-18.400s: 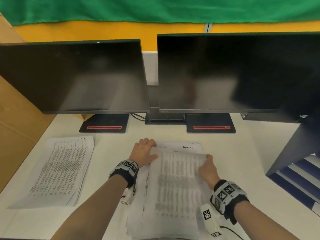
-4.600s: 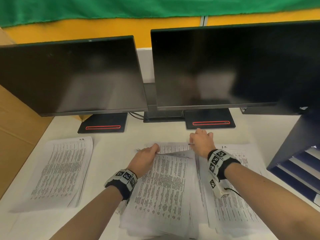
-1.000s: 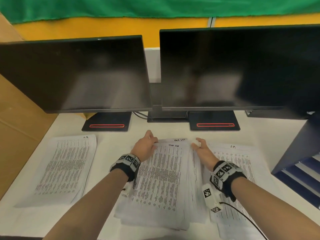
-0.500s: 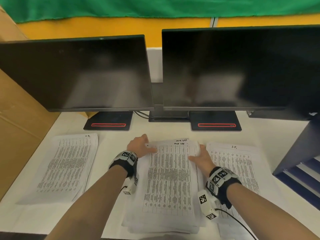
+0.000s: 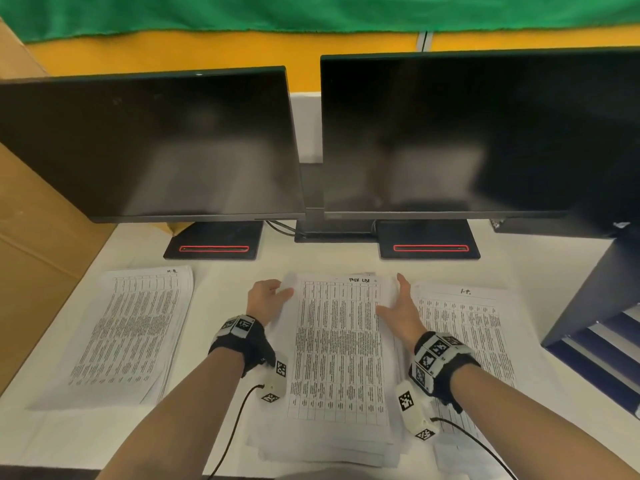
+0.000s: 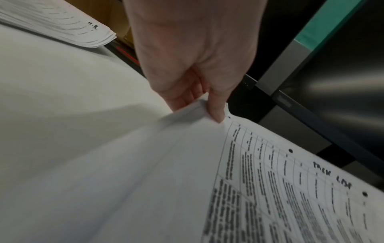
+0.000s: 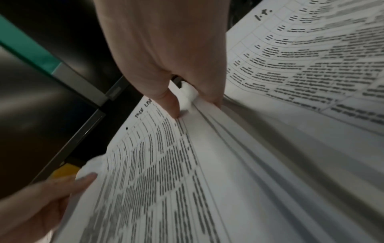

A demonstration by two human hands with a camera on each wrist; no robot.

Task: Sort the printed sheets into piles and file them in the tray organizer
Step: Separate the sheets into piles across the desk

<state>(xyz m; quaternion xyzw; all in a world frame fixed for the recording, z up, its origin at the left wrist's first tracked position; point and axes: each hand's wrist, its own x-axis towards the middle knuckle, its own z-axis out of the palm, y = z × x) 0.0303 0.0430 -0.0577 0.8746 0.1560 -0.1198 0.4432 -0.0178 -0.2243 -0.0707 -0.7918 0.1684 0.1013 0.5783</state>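
Fingers (image 6: 216, 113) of both hands pinch the middle stack (image 5: 339, 358)'s far corners, side piles (image 5: 128, 334) sorted, tray organizer (image 5: 602, 344) unfilled.

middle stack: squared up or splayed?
Splayed. The middle stack shows stepped sheet edges fanned out along its near and right sides, and the left hand holds its top-left corner lifted.

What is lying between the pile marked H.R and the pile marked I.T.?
In the head view, the middle pile, held by the left hand and right hand.
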